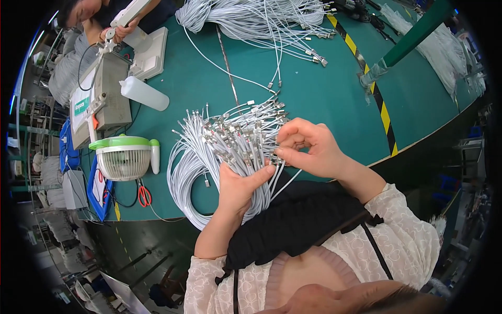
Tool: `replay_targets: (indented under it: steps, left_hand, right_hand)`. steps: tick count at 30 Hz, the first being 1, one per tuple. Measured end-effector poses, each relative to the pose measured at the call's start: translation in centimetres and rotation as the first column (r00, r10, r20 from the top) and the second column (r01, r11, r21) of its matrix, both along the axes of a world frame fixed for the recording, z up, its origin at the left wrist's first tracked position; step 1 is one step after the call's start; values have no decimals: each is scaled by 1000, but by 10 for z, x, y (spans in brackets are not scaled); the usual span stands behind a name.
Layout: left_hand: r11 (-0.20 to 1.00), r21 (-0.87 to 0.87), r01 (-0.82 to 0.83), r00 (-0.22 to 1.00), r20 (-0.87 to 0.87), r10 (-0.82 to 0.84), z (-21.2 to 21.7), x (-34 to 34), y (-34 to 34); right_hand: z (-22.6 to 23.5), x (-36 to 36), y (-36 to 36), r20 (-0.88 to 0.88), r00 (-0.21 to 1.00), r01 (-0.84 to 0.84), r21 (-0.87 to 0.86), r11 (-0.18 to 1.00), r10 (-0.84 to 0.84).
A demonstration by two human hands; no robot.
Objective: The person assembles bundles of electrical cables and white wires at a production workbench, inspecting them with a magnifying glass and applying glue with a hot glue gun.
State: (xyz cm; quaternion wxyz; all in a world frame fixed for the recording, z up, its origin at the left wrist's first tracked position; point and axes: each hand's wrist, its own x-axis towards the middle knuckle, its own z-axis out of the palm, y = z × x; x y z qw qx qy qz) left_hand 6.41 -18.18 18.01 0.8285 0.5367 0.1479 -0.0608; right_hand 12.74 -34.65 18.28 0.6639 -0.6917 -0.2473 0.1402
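Observation:
My left hand (238, 187) grips a thick bundle of white cables (209, 152) with metal connector ends, held over the near edge of the green table (314, 99). The cables loop down to the left of the hand and fan out above it. My right hand (308, 149) is just right of the bundle, its fingertips pinched on the metal connector ends (261, 138) at the top of the fan. The thumb of the left hand presses across the cables.
A second pile of white cables (261, 21) lies at the far side. A small green-white fan (124, 157), red scissors (144, 195), a white squeeze bottle (144, 93) and a grey machine (102, 99) stand left. Another person (104, 21) works at far left. Yellow-black tape (374, 89) crosses the table.

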Motion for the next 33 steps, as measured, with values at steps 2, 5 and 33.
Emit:
replay_targets:
  steps: [2, 5, 33]
  left_hand:
    - [1000, -8, 2, 1000, -2, -2, 0, 0, 0]
    - [1000, -23, 6, 1000, -5, -6, 0, 0, 0]
    - [895, -260, 363, 932, 116, -344, -10, -7, 18]
  right_hand:
    - [2, -1, 0, 31, 1000, -2, -21, 1000, 3]
    - [5, -2, 1, 95, 995, -5, -61, 998, 10]
    - [-6, 12, 6, 3, 999, -39, -59, 997, 39]
